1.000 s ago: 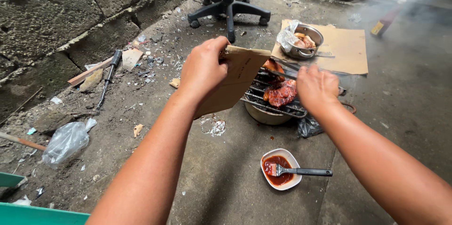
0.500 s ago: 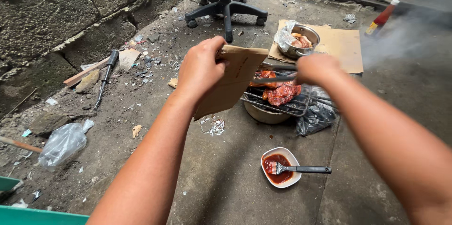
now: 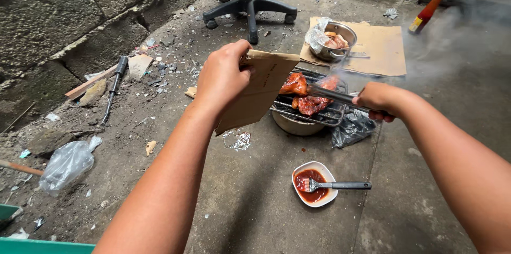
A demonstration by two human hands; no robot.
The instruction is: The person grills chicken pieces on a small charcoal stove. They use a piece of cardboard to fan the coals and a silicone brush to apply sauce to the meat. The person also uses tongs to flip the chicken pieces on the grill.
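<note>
Between the left hand and the right hand, the small round wire-topped grill blocks the way, with glazed red meat pieces on it. The brown cardboard sheet in the left hand screens the grill's near-left side. Just below the right hand lies a crumpled black plastic bag. Nearer the person, a white sauce dish with a black-handled brush sits on the concrete floor; the floor around it lies bare. Beyond the grill, a metal bowl stands on flat cardboard.
</note>
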